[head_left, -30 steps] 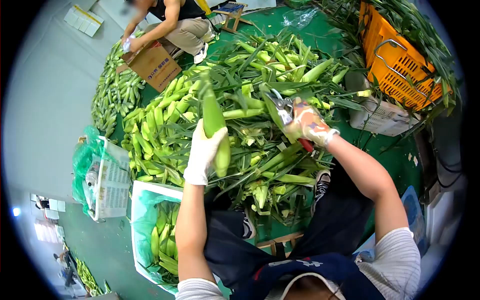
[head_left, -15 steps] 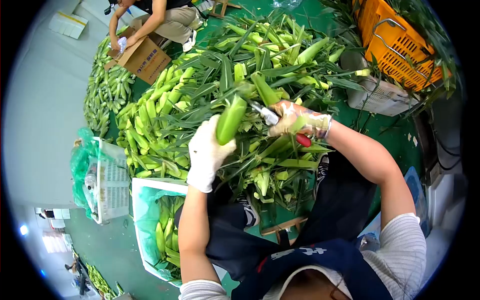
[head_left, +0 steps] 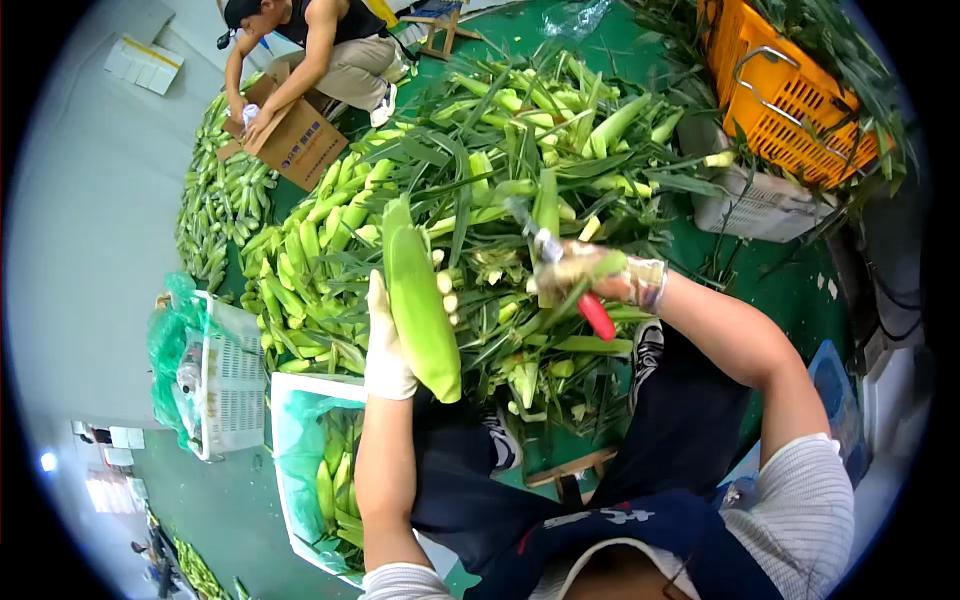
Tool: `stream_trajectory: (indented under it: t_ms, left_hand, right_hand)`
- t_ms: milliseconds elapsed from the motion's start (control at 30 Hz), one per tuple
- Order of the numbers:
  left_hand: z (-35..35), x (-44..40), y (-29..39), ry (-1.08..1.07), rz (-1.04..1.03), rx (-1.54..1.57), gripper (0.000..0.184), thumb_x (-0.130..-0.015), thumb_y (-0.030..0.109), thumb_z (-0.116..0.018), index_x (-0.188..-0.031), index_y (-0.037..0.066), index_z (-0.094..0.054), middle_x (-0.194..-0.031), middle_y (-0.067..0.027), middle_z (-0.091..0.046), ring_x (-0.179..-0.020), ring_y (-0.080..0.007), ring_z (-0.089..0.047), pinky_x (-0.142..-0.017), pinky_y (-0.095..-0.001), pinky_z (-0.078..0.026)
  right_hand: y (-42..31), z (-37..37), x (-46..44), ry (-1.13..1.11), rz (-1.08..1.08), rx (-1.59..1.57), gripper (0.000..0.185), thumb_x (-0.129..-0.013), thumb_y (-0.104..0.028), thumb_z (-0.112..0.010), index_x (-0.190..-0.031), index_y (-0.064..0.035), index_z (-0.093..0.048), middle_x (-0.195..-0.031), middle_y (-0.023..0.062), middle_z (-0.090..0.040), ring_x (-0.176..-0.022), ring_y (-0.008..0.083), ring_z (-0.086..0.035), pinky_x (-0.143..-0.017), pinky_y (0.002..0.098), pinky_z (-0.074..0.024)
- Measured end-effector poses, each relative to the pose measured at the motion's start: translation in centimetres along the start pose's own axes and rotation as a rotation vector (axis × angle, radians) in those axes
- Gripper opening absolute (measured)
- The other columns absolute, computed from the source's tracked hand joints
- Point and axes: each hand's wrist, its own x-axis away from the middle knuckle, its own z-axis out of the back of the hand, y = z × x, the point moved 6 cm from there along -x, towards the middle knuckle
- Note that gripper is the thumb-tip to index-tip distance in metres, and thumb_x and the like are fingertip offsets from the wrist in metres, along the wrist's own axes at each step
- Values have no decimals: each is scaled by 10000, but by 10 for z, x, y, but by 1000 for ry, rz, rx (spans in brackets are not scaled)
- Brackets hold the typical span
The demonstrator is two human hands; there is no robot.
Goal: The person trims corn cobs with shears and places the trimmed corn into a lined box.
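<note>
My left hand [head_left: 388, 345], in a pale glove, holds a green ear of corn [head_left: 420, 315] upright, its fingertips showing along the far side. In a patterned glove, my right hand [head_left: 600, 272] is wrapped round red-handled pruning shears [head_left: 596, 316], blurred by motion, with a strip of green leaf against the glove. Both hands are over a large heap of corn and loose husks [head_left: 500, 215]. Left of my legs stands a white foam box [head_left: 290, 500] lined with green film, with corn ears inside.
A person [head_left: 325, 50] crouches at the back left over a cardboard box [head_left: 300, 145], beside a pile of smaller green ears [head_left: 215, 200]. A white crate [head_left: 235, 385] stands left. At the right, an orange crate [head_left: 780, 100] rests on a pale crate [head_left: 765, 205].
My left hand has turned, and its corn ear now stands taller and lower in view. My right hand has moved slightly down, the shears' red handle showing more. The crouching person's hands remain at the cardboard box.
</note>
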Motion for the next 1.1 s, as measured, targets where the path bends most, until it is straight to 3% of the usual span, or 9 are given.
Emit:
stream_trajectory:
  t_ms: [333,367,467,633,667,767,867,1000,1100]
  left_hand:
    - [5,-5,-42,25,113,-15,625,-878,567,-473,-1149,8,-535,-898,-148,-640,-704,-232,-653,-594,-328,-555]
    - [5,-6,-44,-8,144,52,626,-876,569,-467,-1135,3,-542,-874,-153,-642,-669,-236,-650,-565,-324,-552]
    - [7,-8,-52,17,152,80,638,-882,557,-436,-1104,-30,-548,-785,-168,-645,-559,-253,-629,-484,-319,-538]
    - [2,-2,-51,1,243,81,653,-880,550,-427,-1078,-60,-548,-768,-173,-641,-505,-253,-607,-427,-312,-515]
    - [5,2,-44,28,209,13,662,-874,552,-443,-1090,-66,-540,-776,-173,-636,-519,-263,-612,-436,-317,-515]
    - [8,7,-7,252,44,35,614,-883,540,-445,-1079,-30,-558,-790,-165,-624,-559,-257,-615,-477,-316,-523]
    - [60,-12,63,340,-164,-41,487,-880,460,-526,-1091,21,-550,-896,-136,-631,-815,-269,-639,-703,-364,-543]
    - [151,-44,153,568,-430,148,430,-848,287,-629,-1191,59,-506,-1156,-147,-568,-1048,-325,-556,-932,-468,-460]
    - [223,-78,198,607,-597,49,397,-934,330,-407,-1256,111,-488,-1265,-122,-531,-1150,-337,-501,-1005,-481,-386]
  right_hand:
    - [-13,-48,2,-337,219,-178,215,-823,-207,-662,-896,-17,-595,-837,57,-632,-765,122,-598,-716,257,-492]
    - [7,-44,-15,-218,-81,-63,209,-825,-203,-661,-890,-18,-589,-825,75,-632,-746,166,-626,-728,290,-523]
    - [-7,-59,-14,-191,-103,-783,198,-818,-212,-670,-842,-42,-571,-744,65,-611,-653,201,-617,-617,350,-541]
    - [-20,-36,-19,-249,22,-718,197,-816,-169,-646,-867,-85,-475,-639,-27,-461,-529,66,-459,-462,207,-407]
    - [-28,-13,-16,34,-6,-455,195,-816,-179,-656,-850,-110,-476,-631,-52,-452,-529,37,-437,-440,169,-365]
    - [-24,22,-22,44,176,-707,212,-850,-242,-650,-855,-104,-489,-705,-12,-508,-605,78,-512,-562,245,-468]
    - [-8,15,-14,-61,70,-279,319,-828,-309,-664,-983,-58,-543,-796,37,-574,-716,187,-592,-699,320,-521]
    - [6,-12,1,112,-35,463,376,-715,-248,-768,-933,-62,-526,-767,4,-555,-701,121,-528,-641,289,-452]
    - [-10,-33,2,10,-145,862,688,-662,-408,-777,-1117,24,-494,-867,173,-599,-805,283,-583,-756,381,-482]
